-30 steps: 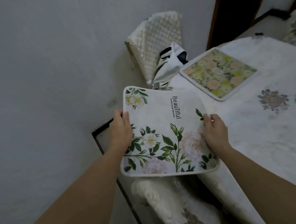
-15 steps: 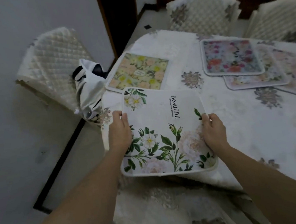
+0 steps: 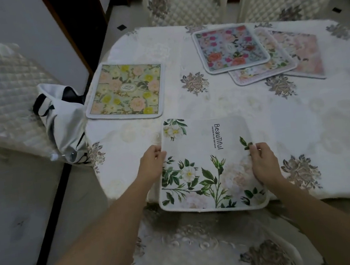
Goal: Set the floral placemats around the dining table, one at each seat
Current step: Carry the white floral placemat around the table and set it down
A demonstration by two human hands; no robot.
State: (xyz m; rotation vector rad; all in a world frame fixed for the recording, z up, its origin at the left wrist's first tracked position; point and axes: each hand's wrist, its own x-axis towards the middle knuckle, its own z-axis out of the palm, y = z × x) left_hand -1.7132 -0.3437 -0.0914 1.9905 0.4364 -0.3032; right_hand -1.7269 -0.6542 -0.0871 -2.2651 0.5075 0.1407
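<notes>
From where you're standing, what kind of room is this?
Most likely a home dining room. A table under an embroidered floral cloth has quilted, covered chairs drawn up around it, and floral placemats lie on top. Both hands hold a white placemat at the near edge.

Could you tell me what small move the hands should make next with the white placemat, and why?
Probably slide the white placemat a little further onto the table and let go: both the left hand and right hand grip its sides, and its near edge overhangs the table edge.
</notes>
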